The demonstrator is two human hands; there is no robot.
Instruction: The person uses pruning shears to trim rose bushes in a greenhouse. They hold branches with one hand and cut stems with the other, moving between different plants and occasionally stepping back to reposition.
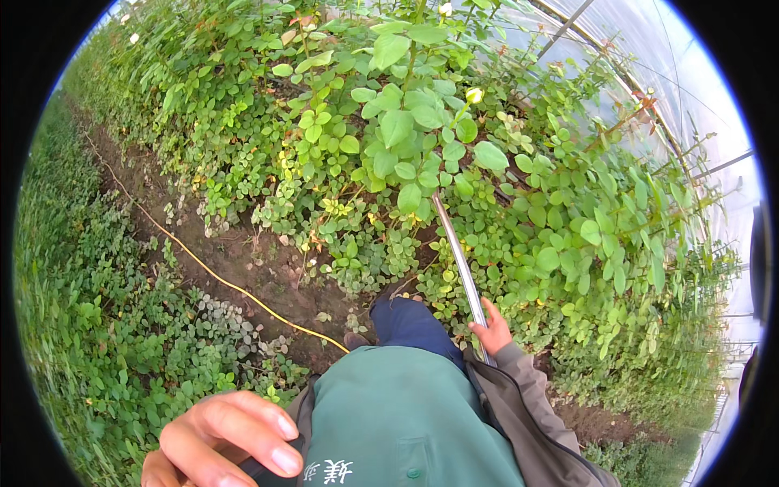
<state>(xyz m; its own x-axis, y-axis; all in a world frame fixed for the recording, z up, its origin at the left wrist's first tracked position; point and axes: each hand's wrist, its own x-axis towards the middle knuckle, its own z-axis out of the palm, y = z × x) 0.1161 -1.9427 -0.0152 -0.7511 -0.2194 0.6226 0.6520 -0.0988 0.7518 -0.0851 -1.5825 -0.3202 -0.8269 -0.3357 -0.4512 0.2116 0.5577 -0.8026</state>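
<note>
My left hand [222, 441] is raised close to the camera at the lower left, fingers curled; whether anything is inside it cannot be seen. At the right of my body, my right hand [494, 329] rests against a shiny metal pole [459, 259], its thumb and finger spread around the pole. The pole's far end runs in under the leaves of a rose bush [395, 128], and its near end passes behind my open jacket. A pale rosebud [474, 95] stands on a stem above the leaves.
A yellow hose [243, 291] runs along the soil path [261, 262] to my feet. Dense low plants [122, 341] line the left side. More rose bushes [584, 243] grow at the right, beside plastic greenhouse sheeting [700, 91] on metal bars.
</note>
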